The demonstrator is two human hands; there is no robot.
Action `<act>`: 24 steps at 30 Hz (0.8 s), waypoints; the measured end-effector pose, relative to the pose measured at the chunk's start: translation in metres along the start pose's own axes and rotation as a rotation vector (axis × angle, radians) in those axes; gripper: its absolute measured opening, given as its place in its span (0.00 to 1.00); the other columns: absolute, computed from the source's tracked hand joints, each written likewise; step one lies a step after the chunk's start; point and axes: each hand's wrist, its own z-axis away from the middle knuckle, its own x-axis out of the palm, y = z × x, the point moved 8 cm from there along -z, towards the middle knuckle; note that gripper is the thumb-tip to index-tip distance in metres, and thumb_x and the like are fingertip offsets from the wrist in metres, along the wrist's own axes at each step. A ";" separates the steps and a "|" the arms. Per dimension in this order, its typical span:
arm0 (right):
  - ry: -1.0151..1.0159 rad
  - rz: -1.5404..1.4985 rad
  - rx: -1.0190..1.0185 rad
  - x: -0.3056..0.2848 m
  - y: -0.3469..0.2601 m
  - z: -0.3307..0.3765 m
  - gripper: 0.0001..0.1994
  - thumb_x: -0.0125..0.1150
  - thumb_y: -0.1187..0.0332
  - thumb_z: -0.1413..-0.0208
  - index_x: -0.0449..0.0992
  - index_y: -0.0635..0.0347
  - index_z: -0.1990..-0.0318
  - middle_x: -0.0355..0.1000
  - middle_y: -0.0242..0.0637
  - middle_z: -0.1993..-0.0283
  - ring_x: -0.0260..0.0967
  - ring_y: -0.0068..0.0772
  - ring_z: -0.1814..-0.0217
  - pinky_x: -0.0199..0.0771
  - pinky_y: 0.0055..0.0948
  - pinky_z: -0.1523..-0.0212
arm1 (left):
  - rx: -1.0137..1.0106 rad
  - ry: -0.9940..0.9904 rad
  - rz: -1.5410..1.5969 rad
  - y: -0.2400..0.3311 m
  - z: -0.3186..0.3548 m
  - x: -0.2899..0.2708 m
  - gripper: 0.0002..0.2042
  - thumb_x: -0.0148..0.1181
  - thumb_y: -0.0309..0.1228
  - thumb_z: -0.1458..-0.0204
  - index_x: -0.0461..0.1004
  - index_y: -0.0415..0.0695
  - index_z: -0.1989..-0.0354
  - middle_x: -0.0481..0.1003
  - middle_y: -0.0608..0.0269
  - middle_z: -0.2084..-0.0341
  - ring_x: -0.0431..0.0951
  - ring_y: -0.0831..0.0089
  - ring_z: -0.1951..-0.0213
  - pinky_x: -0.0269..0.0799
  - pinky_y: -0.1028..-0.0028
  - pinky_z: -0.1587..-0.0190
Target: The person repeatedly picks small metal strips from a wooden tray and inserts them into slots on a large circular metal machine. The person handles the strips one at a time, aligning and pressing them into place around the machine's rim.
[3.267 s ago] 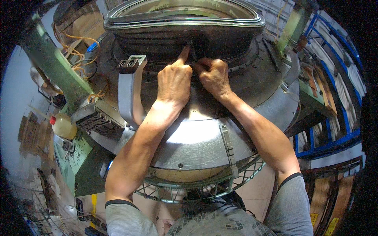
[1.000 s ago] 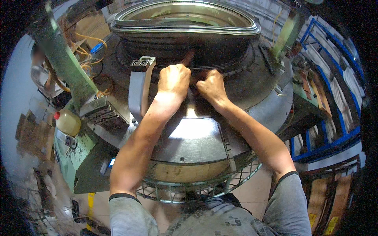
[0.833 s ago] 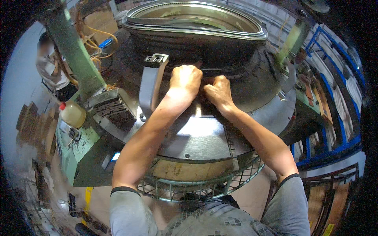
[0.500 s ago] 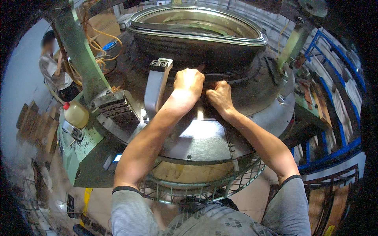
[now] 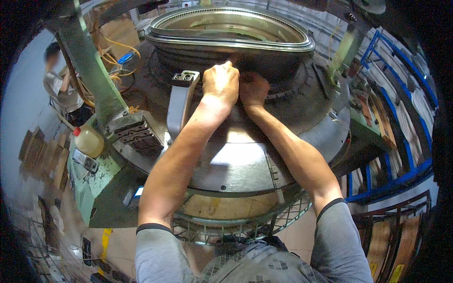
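Note:
My left hand (image 5: 221, 85) is closed against the dark, round wall (image 5: 198, 57) below the metal rim, its knuckles up and fingertips hidden. Close beside it on the right, my right hand (image 5: 255, 89) is curled in shadow at the foot of that wall. Whatever the fingers of either hand grip, if anything, cannot be made out. Both forearms reach over the broad grey metal ring plate (image 5: 240, 167) of a large round machine. An upright grey bracket (image 5: 180, 106) with a two-holed block on top stands just left of my left wrist.
A shiny toothed metal ring (image 5: 231, 42) tops the machine. Green posts (image 5: 89, 61) flank it. On the left are a slotted metal block (image 5: 139, 129), a red-capped jug (image 5: 88, 141), orange cables (image 5: 118, 42) and another person (image 5: 61, 85). Blue racks (image 5: 401, 113) stand right.
Both hands have moved farther forward, up against the dark wall. My right hand has gone into shadow, nearer my left. The whole view has shifted slightly.

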 end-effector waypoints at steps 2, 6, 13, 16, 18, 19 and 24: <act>-0.020 0.033 0.010 0.000 -0.001 0.002 0.14 0.64 0.56 0.47 0.84 0.57 0.69 0.79 0.49 0.68 0.79 0.52 0.66 0.78 0.45 0.63 | -0.013 -0.026 -0.004 -0.001 0.001 0.002 0.03 0.58 0.24 0.53 0.78 0.43 0.75 0.77 0.54 0.67 0.82 0.52 0.64 0.80 0.59 0.62; -0.032 0.066 0.044 0.003 0.000 -0.002 0.10 0.65 0.60 0.49 0.85 0.55 0.68 0.79 0.48 0.66 0.80 0.50 0.63 0.78 0.42 0.62 | -0.016 -0.012 -0.017 0.001 0.000 -0.004 0.04 0.58 0.24 0.52 0.79 0.43 0.75 0.78 0.55 0.67 0.82 0.53 0.63 0.80 0.60 0.61; 0.104 -0.104 -0.009 0.001 -0.003 -0.002 0.11 0.67 0.57 0.49 0.84 0.54 0.71 0.79 0.47 0.70 0.79 0.49 0.70 0.78 0.44 0.66 | -0.011 0.012 0.013 0.001 0.004 -0.009 0.04 0.61 0.23 0.55 0.81 0.45 0.75 0.79 0.56 0.66 0.83 0.54 0.62 0.81 0.60 0.60; 0.039 -0.081 -0.017 -0.005 -0.006 -0.004 0.10 0.67 0.58 0.49 0.85 0.53 0.69 0.79 0.47 0.70 0.81 0.46 0.69 0.79 0.39 0.65 | -0.007 0.029 0.045 -0.001 0.006 -0.009 0.04 0.60 0.22 0.56 0.80 0.44 0.76 0.79 0.55 0.66 0.83 0.53 0.62 0.81 0.60 0.60; -0.022 -0.101 -0.050 -0.014 -0.010 -0.007 0.11 0.68 0.57 0.49 0.85 0.53 0.69 0.79 0.48 0.70 0.80 0.46 0.69 0.79 0.39 0.66 | -0.002 0.022 0.051 0.000 0.005 -0.009 0.03 0.60 0.21 0.57 0.80 0.43 0.77 0.79 0.55 0.65 0.83 0.52 0.62 0.81 0.59 0.60; -0.009 -0.033 -0.096 -0.020 -0.014 -0.010 0.11 0.68 0.56 0.49 0.85 0.54 0.69 0.79 0.48 0.71 0.80 0.47 0.69 0.78 0.40 0.66 | -0.003 0.019 0.049 0.000 0.005 -0.010 0.03 0.61 0.20 0.57 0.79 0.42 0.77 0.79 0.54 0.64 0.83 0.52 0.63 0.81 0.58 0.60; -0.050 0.182 -0.137 -0.026 -0.019 -0.022 0.15 0.69 0.51 0.49 0.85 0.54 0.69 0.77 0.49 0.72 0.79 0.50 0.69 0.77 0.41 0.68 | -0.094 0.031 0.116 -0.001 0.017 -0.019 0.04 0.61 0.18 0.58 0.79 0.40 0.75 0.79 0.52 0.62 0.82 0.49 0.62 0.80 0.57 0.59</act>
